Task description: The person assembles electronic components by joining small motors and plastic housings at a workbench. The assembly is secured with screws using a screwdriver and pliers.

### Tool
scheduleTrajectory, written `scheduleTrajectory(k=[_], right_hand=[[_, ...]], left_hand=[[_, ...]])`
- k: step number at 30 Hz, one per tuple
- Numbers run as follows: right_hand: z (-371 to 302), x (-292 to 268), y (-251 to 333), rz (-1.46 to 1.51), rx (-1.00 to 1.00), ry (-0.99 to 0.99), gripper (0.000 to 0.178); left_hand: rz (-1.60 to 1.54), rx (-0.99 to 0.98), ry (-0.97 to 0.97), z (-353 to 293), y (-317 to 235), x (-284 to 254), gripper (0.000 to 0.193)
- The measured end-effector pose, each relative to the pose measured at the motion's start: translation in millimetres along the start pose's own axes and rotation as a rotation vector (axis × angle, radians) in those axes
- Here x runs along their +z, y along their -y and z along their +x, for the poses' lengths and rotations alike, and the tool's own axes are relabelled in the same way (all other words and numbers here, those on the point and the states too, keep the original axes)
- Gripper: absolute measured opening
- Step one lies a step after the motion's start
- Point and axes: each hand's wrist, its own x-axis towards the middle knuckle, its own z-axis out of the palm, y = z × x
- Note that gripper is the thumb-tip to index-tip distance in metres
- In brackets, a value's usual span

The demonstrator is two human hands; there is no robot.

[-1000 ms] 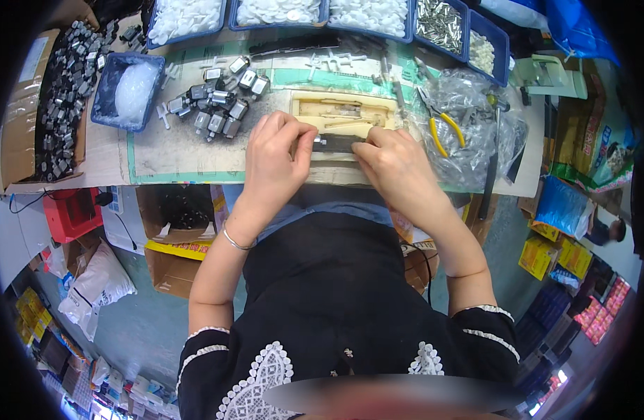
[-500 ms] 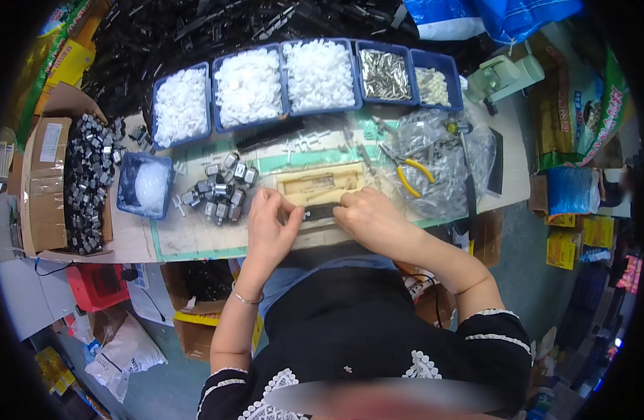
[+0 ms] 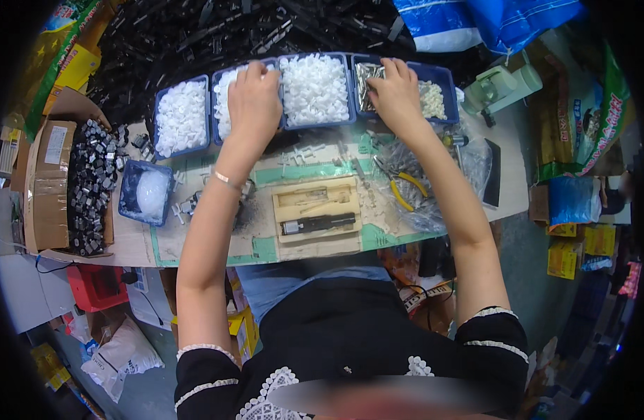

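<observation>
Hands curled: left hand in white-parts bin, right hand in metal-parts bin.

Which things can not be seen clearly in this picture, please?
- Head view: the left hand covers the white parts in its blue bin; whether its fingers hold any is hidden.
- The right hand covers the metal-parts bin.
- The metal parts are too small to identify.

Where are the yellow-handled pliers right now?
Head view: the yellow-handled pliers lie right of the beige wooden jig, on the clear plastic bag, under the right forearm.
</observation>
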Motion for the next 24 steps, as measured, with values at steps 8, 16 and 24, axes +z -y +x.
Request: scheduleTrajectory(k=[8, 16, 24], right_hand=[[11, 18, -4, 0.016, -0.016, 0.128, 0.006], [8, 9, -4, 0.39, 0.303, 0.094, 0.003], [6, -70, 50, 1.535, 0.625, 0.008, 0.013]], left_hand=[[-0.057, 0.081, -0.068, 13, 2, 6, 0.005], [-0.659, -0.231, -0.12, 1, -19, -24, 0.004], [-1.784, -0.986, 0.061, -49, -53, -40, 0.017]])
